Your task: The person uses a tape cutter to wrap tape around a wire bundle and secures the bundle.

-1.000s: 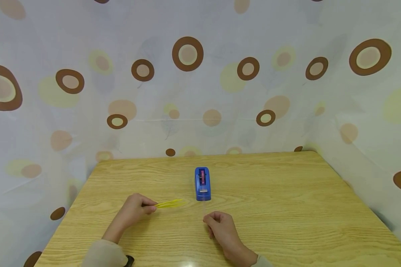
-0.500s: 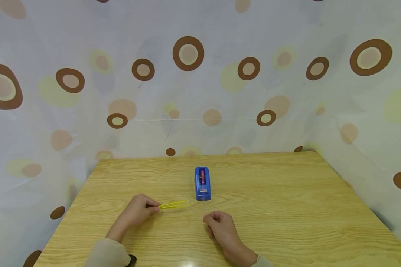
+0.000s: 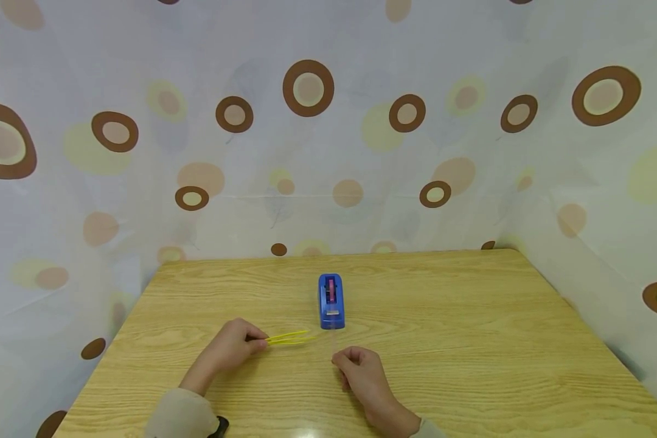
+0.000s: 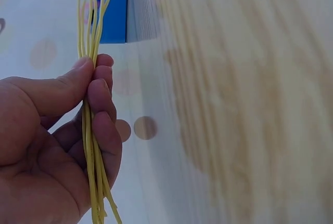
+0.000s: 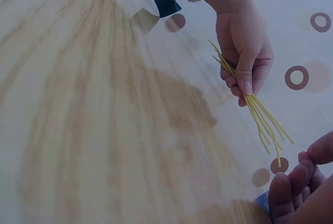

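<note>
My left hand (image 3: 231, 347) grips a bundle of thin yellow wire-like strands (image 4: 91, 151) between thumb and fingers. Their fanned-out ends point right in the head view, over the table between the hands. A blue tape dispenser (image 3: 331, 320) with a pink-cored roll stands behind and between both hands. From its front a faint clear strip of tape (image 3: 333, 342) stretches toward me. The thumb and fingertips of my right hand (image 3: 364, 380) pinch the strip's near end. In the right wrist view the strand tips hang close to the right fingers (image 5: 283, 195).
Everything is over a wood-grain table (image 3: 471, 340). A pale curtain (image 3: 350, 152) with brown circles encloses the back and both sides. A dark band (image 3: 219, 427) shows at the left sleeve (image 3: 180, 413).
My left hand has moved a little to the right with the yellow strands, whose ends now reach nearer to the tape. The right hand and the dispenser have stayed in place.
</note>
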Demonstrator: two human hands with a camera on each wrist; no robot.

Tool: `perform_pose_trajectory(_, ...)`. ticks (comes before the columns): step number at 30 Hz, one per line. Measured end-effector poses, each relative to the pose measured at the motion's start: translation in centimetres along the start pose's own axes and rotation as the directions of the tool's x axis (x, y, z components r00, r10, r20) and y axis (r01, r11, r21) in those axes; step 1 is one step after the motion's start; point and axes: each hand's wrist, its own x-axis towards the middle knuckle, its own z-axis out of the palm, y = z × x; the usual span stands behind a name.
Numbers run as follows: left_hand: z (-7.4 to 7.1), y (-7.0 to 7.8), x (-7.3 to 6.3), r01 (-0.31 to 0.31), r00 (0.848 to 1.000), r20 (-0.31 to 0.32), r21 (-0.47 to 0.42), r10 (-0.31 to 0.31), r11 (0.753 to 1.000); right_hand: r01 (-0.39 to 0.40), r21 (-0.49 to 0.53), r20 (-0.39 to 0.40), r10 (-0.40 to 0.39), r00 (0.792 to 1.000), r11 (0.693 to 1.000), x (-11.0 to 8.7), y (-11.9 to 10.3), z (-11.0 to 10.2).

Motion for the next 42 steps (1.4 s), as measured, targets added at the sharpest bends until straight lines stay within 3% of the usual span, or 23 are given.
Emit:
perform_pose_trajectory(12, 0.6, 0.7, 0.7, -0.035, 0.999, 0.040, 0.013, 0.035, 0.999, 0.002, 0.004, 0.000, -0.002, 1.000, 1.000, 0.0, 0.1, 0.1)
perform_pose_trajectory(42, 2.9, 2.7, 2.5, -0.045, 0.993, 0.108, -0.020, 0.047, 0.999, 0.005, -0.008, 0.009, -0.005, 1.000, 1.000, 0.2, 0.2, 0.1)
